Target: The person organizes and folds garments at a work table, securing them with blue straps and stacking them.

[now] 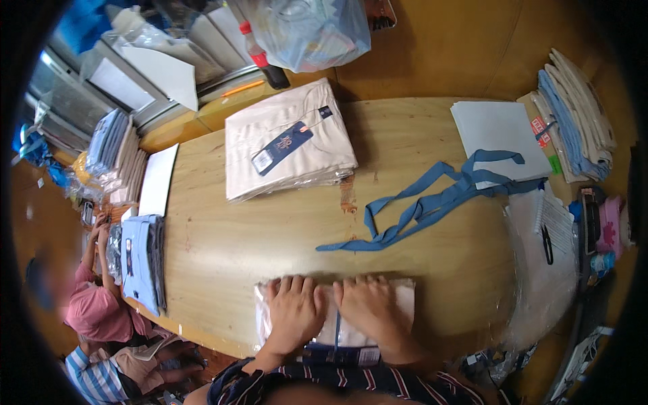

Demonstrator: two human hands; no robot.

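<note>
A pale pink folded garment point(264, 322) in clear plastic lies at the table's near edge, against my body. My left hand point(292, 312) presses on its left half, and my right hand point(368, 307) on its right half. Both hands are closed over the far edge of the packet, fingertips partly hidden there. Between them a dark blue strip point(337, 331) runs toward me to a dark tag point(331, 354) with a white label, partly covered by my shirt. Beyond, a pile of similar pale garments point(290, 145) in plastic carries a navy hang tag point(281, 148).
Right of centre, a blue fabric strip point(422, 206) trails from white paper point(503, 138). Folded garments point(574, 128) stand far right, near black snips point(547, 244). Blue garments point(143, 263) line the left edge, beside a person in pink point(101, 310). A bottle point(263, 57) and plastic bag point(307, 34) stand behind.
</note>
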